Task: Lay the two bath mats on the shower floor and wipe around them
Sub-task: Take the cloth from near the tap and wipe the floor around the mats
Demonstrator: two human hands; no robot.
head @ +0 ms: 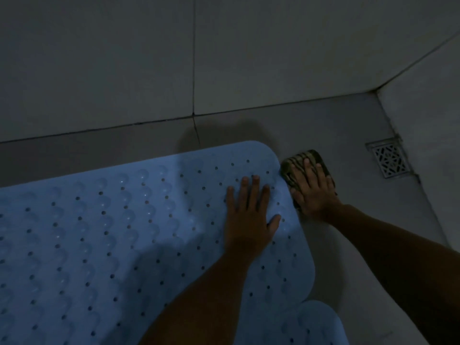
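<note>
Blue perforated bath mat (112, 232): centre-left, flat on grey floor (348, 135). Second mat (318, 324): bottom edge. Left hand (249, 215): fingers straight, pressing mat. Right hand (312, 192): fingers spread, pressing striped cloth (296, 160) beside mat corner. Drain grate (389, 160): right.

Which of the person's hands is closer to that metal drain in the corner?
The right hand. It presses a striped cloth on the floor, just left of the drain. The left hand lies flat on the blue mat, farther away.
</note>
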